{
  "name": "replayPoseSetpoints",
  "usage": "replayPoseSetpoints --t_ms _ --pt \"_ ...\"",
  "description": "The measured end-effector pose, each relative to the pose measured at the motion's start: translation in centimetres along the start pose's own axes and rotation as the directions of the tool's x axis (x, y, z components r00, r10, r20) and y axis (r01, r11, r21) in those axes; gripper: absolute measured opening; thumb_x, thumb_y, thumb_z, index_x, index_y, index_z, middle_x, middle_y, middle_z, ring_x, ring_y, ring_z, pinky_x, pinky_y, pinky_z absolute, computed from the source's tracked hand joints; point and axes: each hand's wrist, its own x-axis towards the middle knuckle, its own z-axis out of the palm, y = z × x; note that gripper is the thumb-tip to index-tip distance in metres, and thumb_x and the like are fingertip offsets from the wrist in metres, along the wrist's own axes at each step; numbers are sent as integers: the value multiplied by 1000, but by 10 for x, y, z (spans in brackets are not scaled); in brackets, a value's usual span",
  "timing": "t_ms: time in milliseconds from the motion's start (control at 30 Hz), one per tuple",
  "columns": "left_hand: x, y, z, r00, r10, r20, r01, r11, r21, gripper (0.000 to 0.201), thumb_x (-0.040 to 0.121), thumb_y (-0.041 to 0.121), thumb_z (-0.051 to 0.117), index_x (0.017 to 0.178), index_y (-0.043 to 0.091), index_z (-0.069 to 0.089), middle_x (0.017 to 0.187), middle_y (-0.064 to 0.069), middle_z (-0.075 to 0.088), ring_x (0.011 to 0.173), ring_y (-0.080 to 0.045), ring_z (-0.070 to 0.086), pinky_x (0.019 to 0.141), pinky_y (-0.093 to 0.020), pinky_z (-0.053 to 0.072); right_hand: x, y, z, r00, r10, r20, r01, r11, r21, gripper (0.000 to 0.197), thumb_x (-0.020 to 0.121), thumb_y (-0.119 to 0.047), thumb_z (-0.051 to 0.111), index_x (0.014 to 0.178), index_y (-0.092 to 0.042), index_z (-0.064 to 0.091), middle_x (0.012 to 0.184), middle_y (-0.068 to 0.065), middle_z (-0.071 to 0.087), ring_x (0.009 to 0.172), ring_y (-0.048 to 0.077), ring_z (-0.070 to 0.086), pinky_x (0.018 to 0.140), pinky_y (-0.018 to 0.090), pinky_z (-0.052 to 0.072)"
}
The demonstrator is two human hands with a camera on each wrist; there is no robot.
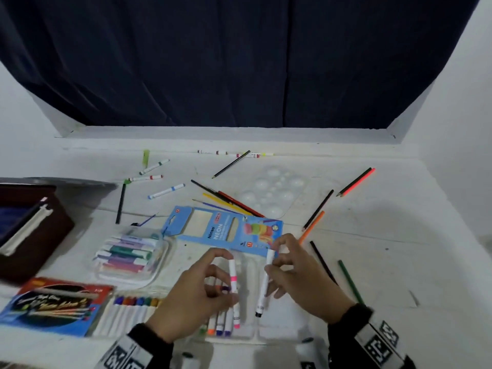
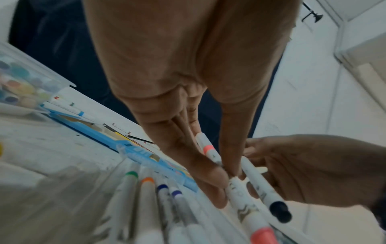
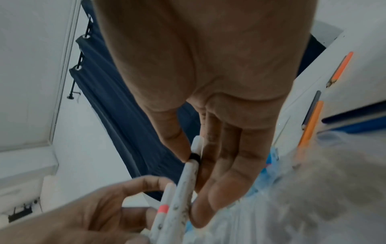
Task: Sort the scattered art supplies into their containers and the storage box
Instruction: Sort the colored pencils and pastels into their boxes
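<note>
My left hand (image 1: 222, 274) pinches a white marker with a pink band (image 1: 233, 276), held upright over a clear marker tray (image 1: 239, 339) at the table's near edge. Several capped markers (image 1: 221, 324) lie in that tray. Just to the right, my right hand (image 1: 275, 262) pinches a white marker with a black cap (image 1: 264, 284), cap end down. The left wrist view shows the pink marker (image 2: 208, 149) between my fingers and the black-capped marker (image 2: 262, 188) beside it. The right wrist view shows the black-banded marker (image 3: 189, 176) pinched by thumb and fingers.
A blue pencil box (image 1: 213, 227) lies beyond the hands, a clear case of tubes (image 1: 127, 258) left of it. A dark storage box (image 1: 29, 230) stands far left. Loose markers (image 1: 166, 191), coloured pencils (image 1: 356, 182) and a white palette (image 1: 271, 193) are scattered behind.
</note>
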Motion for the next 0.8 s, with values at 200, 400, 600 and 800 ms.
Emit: replayPoseSetpoints --t_ms 200,400,600,800 --pt "10 -14 -8 992 79 97 -96 977 191 56 75 13 85 112 37 49 84 -4 64 58 -21 64 64 -37 62 3 8 35 999 45 4 -43 979 -200 25 94 -14 59 104 -27 39 81 7 69 66 19 72 64 35 61" --pt "18 -16 -9 976 155 155 -206 895 396 59 72 32 88 112 39 45 85 9 63 65 -7 67 67 -24 58 2 6 46 997 77 13 -67 927 -369 23 95 -19 60 103 -28 40 80 2 68 65 14 71 62 24 55" --pt "22 -16 -16 966 155 208 -256 709 658 73 75 53 79 136 37 43 113 13 53 96 -4 51 87 -22 44 6 5 45 997 72 9 -51 786 -616 36 89 -36 67 120 -31 52 97 -12 61 76 0 55 77 21 50" --pt "26 -16 -16 962 85 259 -250 651 716 84 72 57 79 143 34 43 117 9 45 107 -10 51 90 -28 45 9 -1 42 985 31 172 120 598 -793 66 80 -44 73 137 -26 46 126 -8 47 112 10 48 96 27 45"
